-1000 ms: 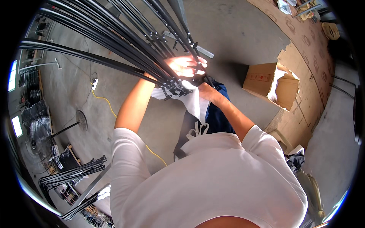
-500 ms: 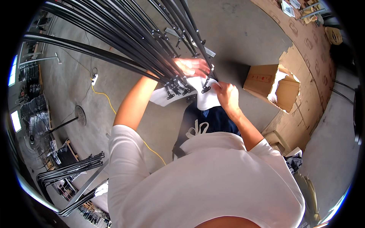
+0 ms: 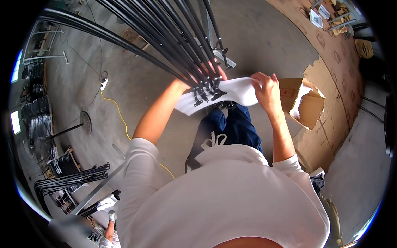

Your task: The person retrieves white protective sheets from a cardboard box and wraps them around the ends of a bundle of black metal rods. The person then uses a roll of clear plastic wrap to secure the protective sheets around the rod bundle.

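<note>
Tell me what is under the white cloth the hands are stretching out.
Under the white cloth show dark blue trousers and grey concrete floor. The black rod ends lie over it. Left hand is mostly hidden behind the rods; right hand pinches the cloth's edge.

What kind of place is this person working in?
Most likely a workshop or small factory: a bare concrete floor, bundles of black metal rods, more rods stacked at lower left, and an open cardboard box against the wall.

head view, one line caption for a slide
Both hands stretch a white cloth under the ends of a black rod bundle.
</note>
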The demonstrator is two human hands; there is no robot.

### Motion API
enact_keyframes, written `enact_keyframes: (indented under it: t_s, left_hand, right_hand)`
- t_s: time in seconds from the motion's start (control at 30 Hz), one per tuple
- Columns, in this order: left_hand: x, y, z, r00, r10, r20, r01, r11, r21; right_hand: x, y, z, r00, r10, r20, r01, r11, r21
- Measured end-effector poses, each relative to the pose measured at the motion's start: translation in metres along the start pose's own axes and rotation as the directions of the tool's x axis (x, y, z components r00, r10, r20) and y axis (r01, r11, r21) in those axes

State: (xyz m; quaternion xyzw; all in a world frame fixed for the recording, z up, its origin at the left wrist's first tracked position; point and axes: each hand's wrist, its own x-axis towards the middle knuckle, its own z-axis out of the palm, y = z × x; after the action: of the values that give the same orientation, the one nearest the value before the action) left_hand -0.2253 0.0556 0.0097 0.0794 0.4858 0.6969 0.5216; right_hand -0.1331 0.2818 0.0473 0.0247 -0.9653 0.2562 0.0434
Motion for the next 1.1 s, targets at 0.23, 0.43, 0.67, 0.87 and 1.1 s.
enact_keyframes:
  t_s: [0.23,0.43,0.67,0.87,1.1]
  left_hand:
    - [-0.017,-0.011,-0.015,0.993,-0.036,-0.113,0.052,0.99,0.134]
    - [-0.041,-0.029,-0.027,0.975,0.159,-0.157,-0.146,0.985,0.092]
    - [-0.057,-0.026,-0.034,0.98,0.085,-0.179,-0.08,0.996,0.037]
    - [-0.063,-0.032,-0.044,0.976,0.137,-0.168,-0.141,0.99,-0.012]
    - [-0.053,-0.033,-0.044,0.976,0.138,-0.17,-0.139,0.99,0.002]
  right_hand:
    - [0.007,-0.044,0.04,0.96,-0.196,0.2,0.202,0.979,-0.012]
    - [0.056,-0.02,0.079,0.82,-0.08,0.567,-0.434,0.56,0.706]
    - [0.106,-0.045,0.143,0.672,0.198,0.714,-0.734,0.047,0.678]
    - [0.107,-0.046,0.152,0.727,0.108,0.678,-0.684,0.027,0.729]
    - [0.068,-0.049,0.122,0.767,0.069,0.638,-0.641,0.113,0.759]
